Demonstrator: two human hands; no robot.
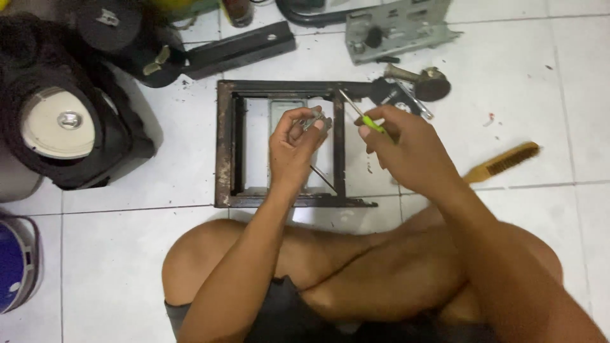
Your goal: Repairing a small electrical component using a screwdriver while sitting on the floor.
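**Clearly mid-fastening: screwdriver meets small metal part over the frame**

The person sits cross-legged on the tiled floor [127, 254] with both hands raised above a rusty rectangular metal frame [223, 146]. The left hand [293, 143] pinches a small metal part [312, 119] between its fingertips, closed on it. The right hand [406, 149] is closed around a green-handled screwdriver [363, 116], whose thin shaft angles up and away (its tip cannot be made out clearly). Judging by this, the step in hand is working a small fitting held in the air, just above the frame. The next move likely calls for steady alignment of tip and part. A wire brush [502, 162] lies well apart to the right.
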